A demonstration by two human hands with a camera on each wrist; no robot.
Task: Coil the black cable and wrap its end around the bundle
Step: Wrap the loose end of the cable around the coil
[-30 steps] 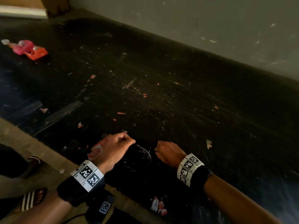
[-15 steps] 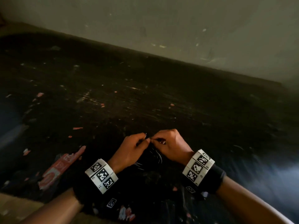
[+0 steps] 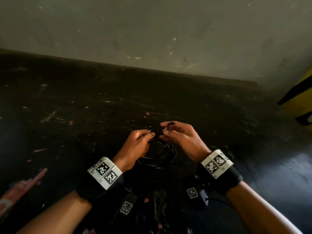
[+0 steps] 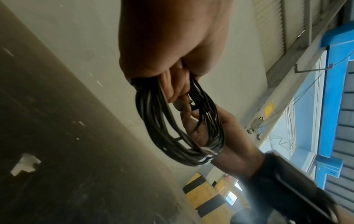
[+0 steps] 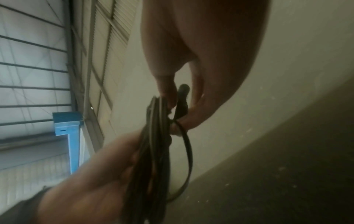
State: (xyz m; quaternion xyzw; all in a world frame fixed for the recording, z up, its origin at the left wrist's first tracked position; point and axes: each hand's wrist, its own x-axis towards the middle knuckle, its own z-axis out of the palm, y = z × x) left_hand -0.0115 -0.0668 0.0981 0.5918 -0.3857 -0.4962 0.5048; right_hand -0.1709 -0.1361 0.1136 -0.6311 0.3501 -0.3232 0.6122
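The black cable [image 3: 162, 154] is gathered into a coil of several loops that hangs between my two hands above the dark floor. My left hand [image 3: 140, 141] grips the top of the coil [image 4: 172, 133], its fingers curled round the loops. My right hand [image 3: 170, 130] pinches the cable's free end, a black plug [image 5: 182, 101], between thumb and finger just beside the bundle [image 5: 153, 151]. A single loose loop [image 5: 188, 159] runs from that plug round the bundle's side.
A scuffed black floor [image 3: 84, 107] with small pale and pink scraps stretches to a grey wall [image 3: 152, 31]. A yellow and black object [image 3: 300, 102] stands at the right. A red wrapper [image 3: 18, 188] lies at the lower left.
My hands came together over the coil and lifted it. The right hand, empty a second ago, now pinches the plug end. The view has swung right, toward the wall.
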